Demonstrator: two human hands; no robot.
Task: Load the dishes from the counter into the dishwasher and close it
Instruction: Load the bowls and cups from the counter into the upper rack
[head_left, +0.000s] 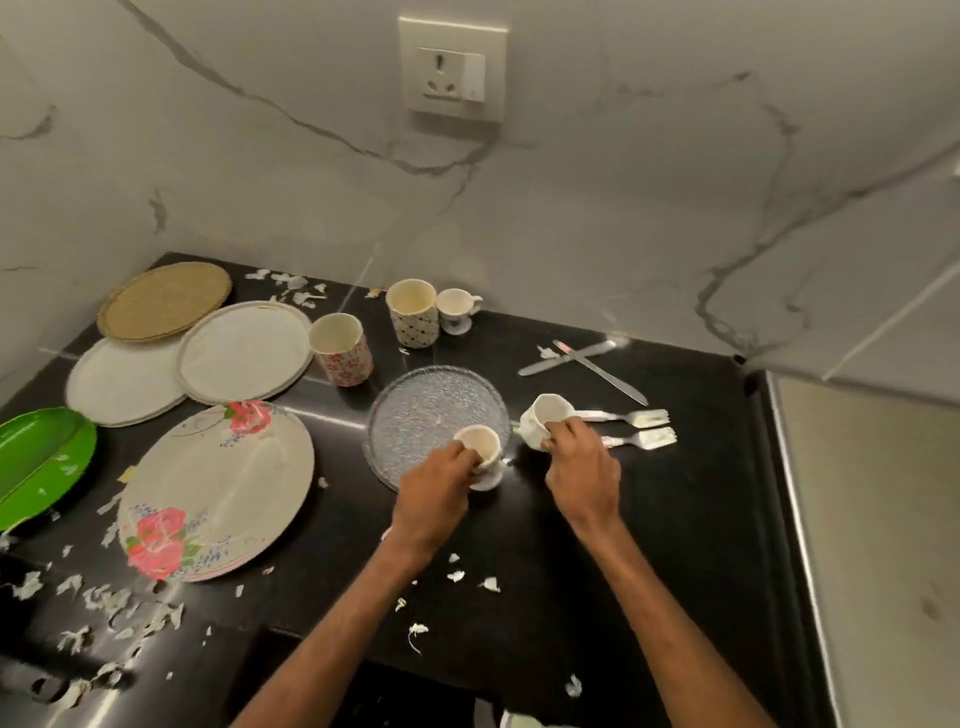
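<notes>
On the black counter (649, 509), my left hand (434, 493) grips a small white footed cup (480, 449) at the near edge of a clear glass plate (426, 410). My right hand (584, 467) holds a white mug (545, 418), tilted, just right of that plate. Two forks (641, 428) lie beside the mug. Behind stand a flowered mug (340, 349), a patterned tumbler (412, 312) and another small footed cup (457, 310). To the left lie a large rose-patterned plate (218, 488), two white plates (244, 351), a woven mat (163, 300) and a green tray (39, 457).
Two knives (592, 358) lie crossed near the marble wall at the back right. White paper scraps (104, 608) litter the counter's near left and middle. A wall socket (453, 70) is above. The counter ends at a steel-edged drop on the right (795, 519).
</notes>
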